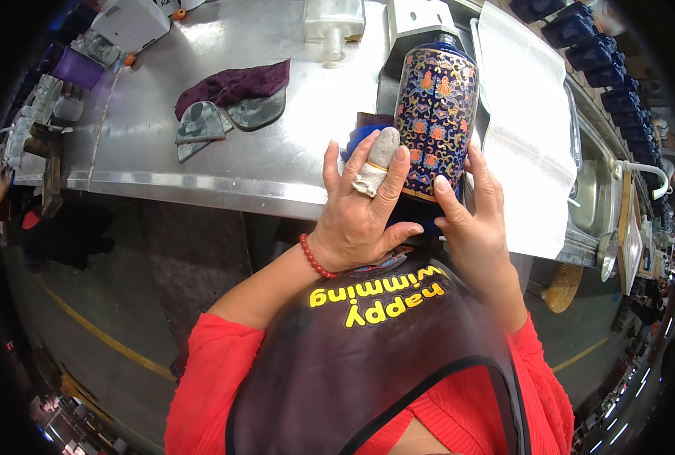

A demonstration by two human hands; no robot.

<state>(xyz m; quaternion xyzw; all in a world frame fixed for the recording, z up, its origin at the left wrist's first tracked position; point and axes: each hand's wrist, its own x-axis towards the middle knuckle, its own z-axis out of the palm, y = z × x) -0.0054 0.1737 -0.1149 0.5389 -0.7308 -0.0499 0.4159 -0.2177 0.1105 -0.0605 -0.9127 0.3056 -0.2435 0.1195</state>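
Note:
A dark blue bottle with orange, gold and pale patterns lies in front of me, its neck pointing away. My right hand grips its lower right corner, thumb on the front and fingers along the side. Just left of the bottle, my left hand has its fingers spread, the index tip close to the bottle's edge. A grey cloth finger cover, tied with a band, sits on its middle finger. Beneath that hand shows part of a blue cloth. What supports the bottle is mostly hidden.
On the metal table lie a purple cloth and dark, rounded flat pieces. A clear glass bottle lies at the back. To the right are a white sheet, a sink and a row of dark blue bottles.

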